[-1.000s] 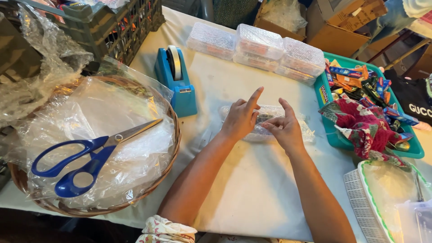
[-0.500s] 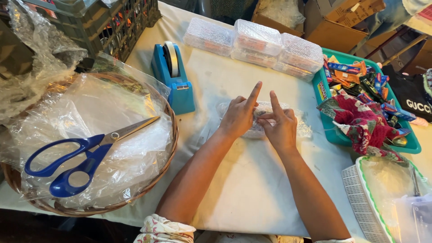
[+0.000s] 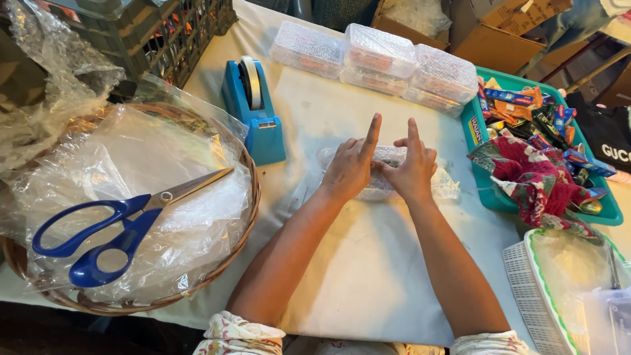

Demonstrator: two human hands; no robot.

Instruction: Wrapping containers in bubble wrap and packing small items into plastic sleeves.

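We press our left hand (image 3: pixel 348 167) and right hand (image 3: pixel 413 172) side by side on a bubble-wrapped box (image 3: pixel 384 172) mid-table, forefingers raised, other fingers curled over it, just right of the blue tape dispenser (image 3: pixel 253 108).

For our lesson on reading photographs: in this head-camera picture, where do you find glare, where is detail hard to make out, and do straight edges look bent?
Head view: even light, soft shadows under both hands. Glare streaks the clear plastic sheet in the wicker basket. The bubble-wrapped item under the left hand and right hand hides its contents. The table edges splay with wide-angle distortion. The blue scissors look sharp.
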